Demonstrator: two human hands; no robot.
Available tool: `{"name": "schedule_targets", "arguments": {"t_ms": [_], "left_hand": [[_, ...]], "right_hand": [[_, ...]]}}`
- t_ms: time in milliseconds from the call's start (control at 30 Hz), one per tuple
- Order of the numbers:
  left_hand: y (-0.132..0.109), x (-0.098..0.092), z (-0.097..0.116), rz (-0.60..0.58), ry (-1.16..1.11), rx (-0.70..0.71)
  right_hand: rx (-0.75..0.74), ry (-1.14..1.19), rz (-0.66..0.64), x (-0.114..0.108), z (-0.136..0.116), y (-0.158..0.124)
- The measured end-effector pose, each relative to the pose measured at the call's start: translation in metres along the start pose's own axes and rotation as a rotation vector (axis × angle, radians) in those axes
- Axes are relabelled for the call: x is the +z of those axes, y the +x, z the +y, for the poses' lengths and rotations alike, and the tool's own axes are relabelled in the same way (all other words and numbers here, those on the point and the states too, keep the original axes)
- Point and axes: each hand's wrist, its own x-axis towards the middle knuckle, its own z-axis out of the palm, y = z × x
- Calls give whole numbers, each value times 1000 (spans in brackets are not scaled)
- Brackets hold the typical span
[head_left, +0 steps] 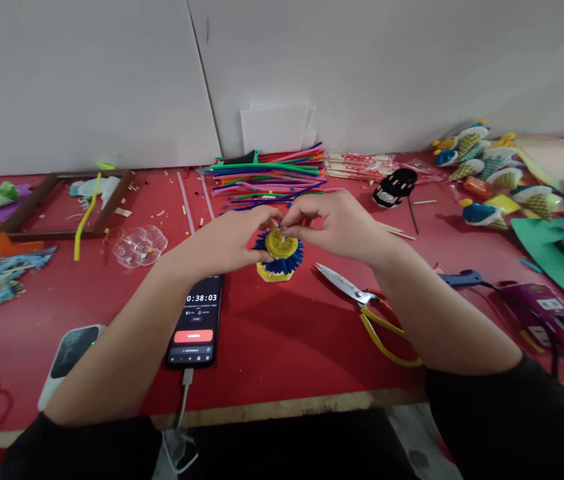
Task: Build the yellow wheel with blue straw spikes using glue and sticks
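A small craft piece with a yellow cup-like top [283, 249], a blue fringed ring [289, 265] and a yellow-edged base [275, 276] stands on the red table. My left hand [242, 237] curves round its left side, thumb against the yellow top and fingers behind it. From the right, my right hand [329, 223] reaches over the top with thumb and index finger pinched together at its inner edge. A small pale bit shows by those fingertips, too small to name.
Scissors [357, 293] with yellow and red handles lie right of centre, a cabled phone [196, 327] left. Pipe cleaners [272, 175] lie behind. A black fuzzy object [395, 187] and stuffed cones [485, 160] sit right; a brown frame [42, 200] and clear tray [141, 247] left.
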Motion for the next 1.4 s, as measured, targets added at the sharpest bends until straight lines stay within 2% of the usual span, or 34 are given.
{"name": "schedule_targets", "arguments": {"t_ms": [233, 833, 900, 1000, 1133, 1300, 1367, 1400], "left_hand": [[-2, -5, -1, 19, -11, 13], [2, 0, -1, 19, 31, -7], [1, 0, -1, 59, 5, 3], [-2, -1, 4, 220, -161, 33], [-8, -5, 17, 367, -447, 51], [-21, -13, 28, 431, -421, -9], [-27, -18, 30, 470, -379, -30], [-30, -20, 30, 495, -372, -41]], "right_hand": [[2, 14, -1, 0, 0, 0], [16, 12, 28, 1, -2, 1], [-1, 2, 92, -2, -3, 1], [-19, 21, 215, -9, -9, 1], [-114, 69, 234, -10, -24, -2], [-104, 153, 231, -3, -39, -6], [-70, 151, 330, -14, -38, -7], [-47, 129, 421, -24, -36, -8]]}}
